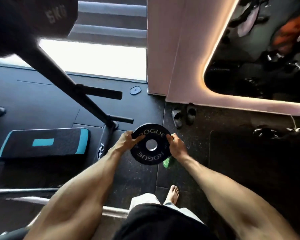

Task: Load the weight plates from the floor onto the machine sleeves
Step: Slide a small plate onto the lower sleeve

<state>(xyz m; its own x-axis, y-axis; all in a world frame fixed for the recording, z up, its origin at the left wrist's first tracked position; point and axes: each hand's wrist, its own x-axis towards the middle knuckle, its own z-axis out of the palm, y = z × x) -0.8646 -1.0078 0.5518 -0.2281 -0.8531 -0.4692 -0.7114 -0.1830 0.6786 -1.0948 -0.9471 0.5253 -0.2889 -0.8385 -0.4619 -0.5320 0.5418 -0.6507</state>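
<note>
I hold a black weight plate [151, 144] with white ROGUE lettering and a metal centre hole in the air above the floor. My left hand [127, 140] grips its left rim and my right hand [177, 147] grips its right rim. Just beyond the plate, a short black machine sleeve [122, 120] sticks out from the slanted black frame. A longer sleeve [102, 93] sits higher on the same frame. A large black plate marked 5KG [35, 16] looms at the top left. A green plate [167, 161] peeks out on the floor under the held plate.
A black and teal step platform [43, 143] lies on the floor at the left. A pair of dark slippers [184, 115] sits by the pink wall [173, 49]. A small blue disc [135, 90] lies near the wall corner. My bare foot [173, 194] stands on the rubber floor.
</note>
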